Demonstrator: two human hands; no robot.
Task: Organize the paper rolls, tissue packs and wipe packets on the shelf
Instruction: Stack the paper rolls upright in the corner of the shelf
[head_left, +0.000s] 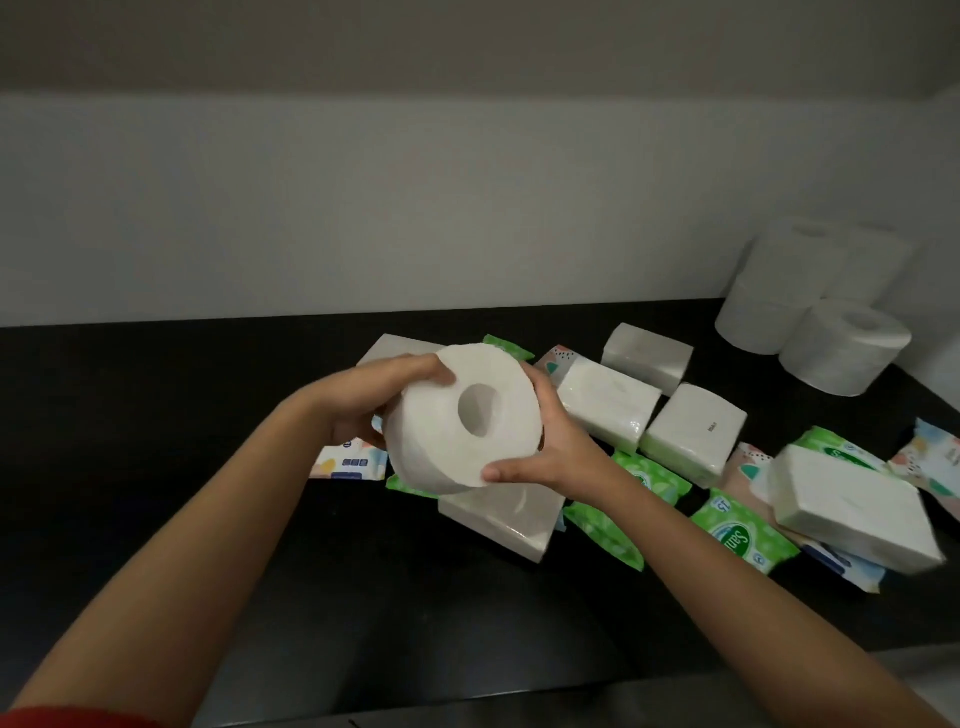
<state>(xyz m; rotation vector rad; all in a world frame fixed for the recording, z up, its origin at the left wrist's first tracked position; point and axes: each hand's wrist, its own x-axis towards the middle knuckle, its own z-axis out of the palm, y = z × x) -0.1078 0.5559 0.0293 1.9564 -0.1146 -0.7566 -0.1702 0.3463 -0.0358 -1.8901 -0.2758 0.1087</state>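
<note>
Paper roll (431, 441) held above black shelf (156, 415), frame centre, hole toward camera. Left hand (374, 400) grips its 9 o'clock edge and right hand (550, 441) its 4 o'clock edge, fingers curled round it. Tissue packs (608, 405) and green wipe packets (737, 525) lie scattered at 3–4 o'clock. Stacked rolls (810, 312) at 2 o'clock.

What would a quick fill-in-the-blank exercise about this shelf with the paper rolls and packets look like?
1. The left hand and the right hand grip one paper roll, which is coloured ____.
2. The other rolls stand in the shelf's back ____ corner.
3. The top of the shelf is coloured ____.
4. The wipe packet lettered "Sani" is coloured ____.
Missing words: white; right; black; green.
</note>
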